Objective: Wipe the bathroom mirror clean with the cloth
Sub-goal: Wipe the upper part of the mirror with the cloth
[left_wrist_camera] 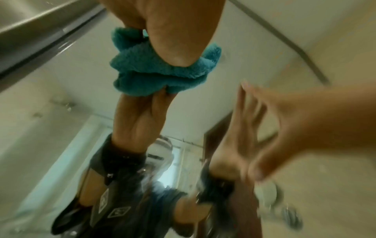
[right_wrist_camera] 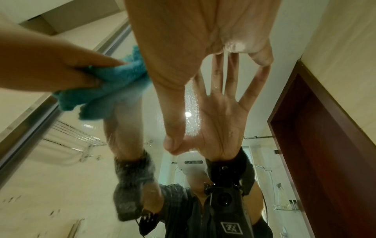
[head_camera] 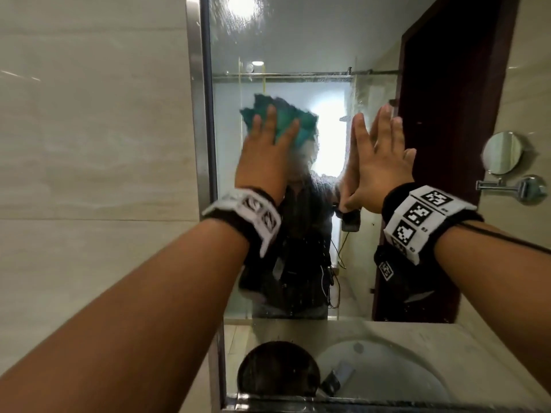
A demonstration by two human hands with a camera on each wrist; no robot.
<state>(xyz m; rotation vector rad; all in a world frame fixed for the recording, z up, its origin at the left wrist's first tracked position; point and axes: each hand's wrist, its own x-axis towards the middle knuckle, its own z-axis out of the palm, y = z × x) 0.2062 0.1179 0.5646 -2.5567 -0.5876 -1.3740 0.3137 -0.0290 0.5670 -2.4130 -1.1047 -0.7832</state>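
The left hand (head_camera: 265, 150) presses the teal cloth (head_camera: 290, 125) flat-fingered against the mirror (head_camera: 298, 49), near its left edge. The right hand (head_camera: 380, 162) (released, fingers straight) touches the glass just right of it.

I am finding no readable text; only black-and-white coded squares are showing on the wristbands (head_camera: 426, 216).
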